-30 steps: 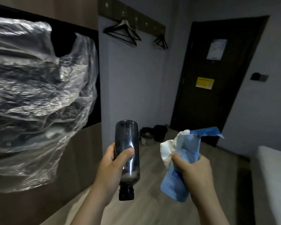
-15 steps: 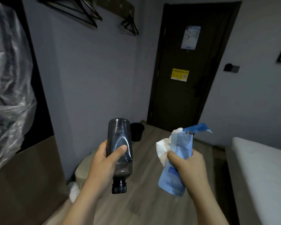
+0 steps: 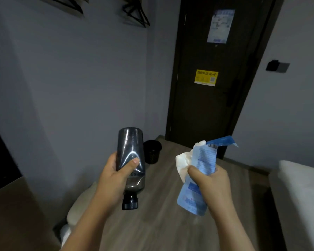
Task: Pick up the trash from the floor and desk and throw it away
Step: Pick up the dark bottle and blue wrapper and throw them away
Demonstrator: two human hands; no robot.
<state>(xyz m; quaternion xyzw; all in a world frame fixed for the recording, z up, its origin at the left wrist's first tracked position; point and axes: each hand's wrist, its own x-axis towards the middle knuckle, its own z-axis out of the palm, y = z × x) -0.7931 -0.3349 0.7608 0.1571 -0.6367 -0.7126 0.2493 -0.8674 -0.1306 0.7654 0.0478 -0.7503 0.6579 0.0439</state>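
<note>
— What do we hold at centre frame?
— Our left hand [image 3: 116, 176] curls round a dark bottle [image 3: 130, 151], upside down, its cap at the bottom.
— And right of centre?
— Our right hand [image 3: 212, 185] grips a blue packet [image 3: 205, 160] with a crumpled white tissue [image 3: 183, 160] bunched against it.
— Where do we see a bin?
— A black bin [image 3: 152, 151] stands on the wooden floor [image 3: 161, 223] just behind the bottle, left of the dark door [image 3: 207, 109]. It may be lined; the light is too dim for us to tell.

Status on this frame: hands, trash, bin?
Left hand grips dark bottle, cap down. Right hand grips blue wrapper and white tissue. Black bin ahead, left of door.
</note>
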